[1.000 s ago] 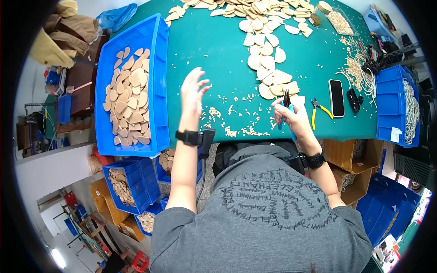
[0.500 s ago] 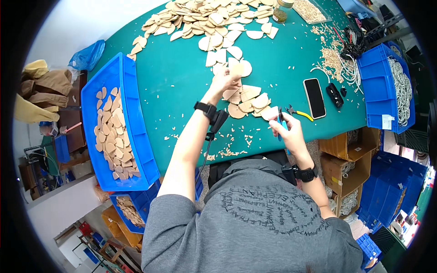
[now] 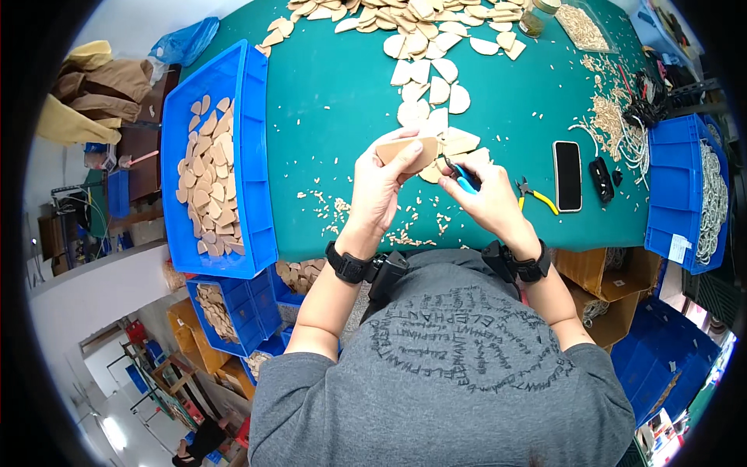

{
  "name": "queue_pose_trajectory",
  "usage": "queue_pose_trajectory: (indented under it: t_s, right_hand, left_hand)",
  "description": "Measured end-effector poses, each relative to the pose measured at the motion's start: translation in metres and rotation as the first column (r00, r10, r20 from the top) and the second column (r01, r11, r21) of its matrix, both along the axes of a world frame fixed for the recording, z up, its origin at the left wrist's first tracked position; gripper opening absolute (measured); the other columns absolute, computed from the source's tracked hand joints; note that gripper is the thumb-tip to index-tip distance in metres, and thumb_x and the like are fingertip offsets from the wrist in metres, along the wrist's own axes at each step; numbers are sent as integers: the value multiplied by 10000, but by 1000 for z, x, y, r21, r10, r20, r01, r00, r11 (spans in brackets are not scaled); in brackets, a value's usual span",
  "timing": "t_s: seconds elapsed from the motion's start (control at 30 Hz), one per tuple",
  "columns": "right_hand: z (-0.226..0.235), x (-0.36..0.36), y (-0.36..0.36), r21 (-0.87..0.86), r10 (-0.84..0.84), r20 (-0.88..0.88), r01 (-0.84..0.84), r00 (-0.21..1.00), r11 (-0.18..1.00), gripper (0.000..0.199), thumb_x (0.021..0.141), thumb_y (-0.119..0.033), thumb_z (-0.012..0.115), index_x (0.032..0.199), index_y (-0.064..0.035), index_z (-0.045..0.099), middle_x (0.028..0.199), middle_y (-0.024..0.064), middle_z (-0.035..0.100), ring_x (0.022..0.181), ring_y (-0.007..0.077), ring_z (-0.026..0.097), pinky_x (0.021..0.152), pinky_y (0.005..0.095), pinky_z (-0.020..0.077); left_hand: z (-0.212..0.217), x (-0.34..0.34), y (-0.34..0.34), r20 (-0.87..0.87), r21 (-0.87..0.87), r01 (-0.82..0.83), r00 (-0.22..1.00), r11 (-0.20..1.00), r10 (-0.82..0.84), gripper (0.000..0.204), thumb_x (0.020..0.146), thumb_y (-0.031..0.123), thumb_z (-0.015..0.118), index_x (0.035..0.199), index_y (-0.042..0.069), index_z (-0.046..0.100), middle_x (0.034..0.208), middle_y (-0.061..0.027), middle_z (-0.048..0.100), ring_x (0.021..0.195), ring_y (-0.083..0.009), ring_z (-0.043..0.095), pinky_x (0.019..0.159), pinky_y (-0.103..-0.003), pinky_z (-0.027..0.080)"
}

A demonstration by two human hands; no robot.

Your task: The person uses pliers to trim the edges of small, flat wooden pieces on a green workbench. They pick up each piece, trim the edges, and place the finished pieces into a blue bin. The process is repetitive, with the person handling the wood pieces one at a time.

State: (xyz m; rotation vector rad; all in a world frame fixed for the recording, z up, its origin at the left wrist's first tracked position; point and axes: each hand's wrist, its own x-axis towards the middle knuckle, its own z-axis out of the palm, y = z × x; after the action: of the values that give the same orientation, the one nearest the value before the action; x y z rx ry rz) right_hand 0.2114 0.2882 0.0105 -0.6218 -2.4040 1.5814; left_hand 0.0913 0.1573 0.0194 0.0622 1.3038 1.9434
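Observation:
My left hand (image 3: 375, 185) is closed on a flat, tan, round-edged wooden-looking piece (image 3: 421, 157), thumb across its face. In my right hand (image 3: 498, 204) is a pair of blue-handled pliers (image 3: 467, 182), with dark jaws pointing toward the piece's right edge. Whether the jaws touch the piece I cannot tell. Just beyond both hands lie several similar tan pieces (image 3: 461, 140), partly hidden by the held one. Small pale pegs or scraps (image 3: 405, 233) are scattered on the green table near my body.
A blue bin (image 3: 255, 156) of tan pieces stands at the left. To the right lie yellow-handled pliers (image 3: 544, 200), a phone (image 3: 569, 177) and a black case (image 3: 600, 180). Farther right is a blue crate (image 3: 675, 194) with whitish cords. A large pile of pieces (image 3: 424, 31) and a jar (image 3: 538, 19) are at the back.
My left hand has come back toward me from the row of pieces and now holds one up. The pliers in my right hand have come close to it. The whole view has shifted.

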Motion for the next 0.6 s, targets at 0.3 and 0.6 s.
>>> queue_pose_trajectory:
  t_s: [0.3, 0.6]
  right_hand:
    - [8, -15, -16, -21, -45, -26, 44, 999, 999, 242, 822, -187, 694, 983, -8, 665, 827, 99, 683, 730, 153, 636, 684, 285, 500]
    - [5, -33, -37, -61, -66, -56, 63, 996, 996, 218, 817, -194, 682, 901, 6, 667, 743, 109, 655, 652, 153, 606, 625, 293, 479]
  left_hand:
    - [5, 3, -14, -77, 2, -27, 997, 1000, 27, 339, 813, 111, 740, 1096, -27, 615, 1035, -120, 654, 921, -163, 643, 804, -289, 548]
    - [8, -11, -32, -177, -30, -59, 983, 998, 53, 352, 802, 105, 749, 1104, -19, 615, 1058, -119, 653, 933, -150, 631, 793, -258, 535]
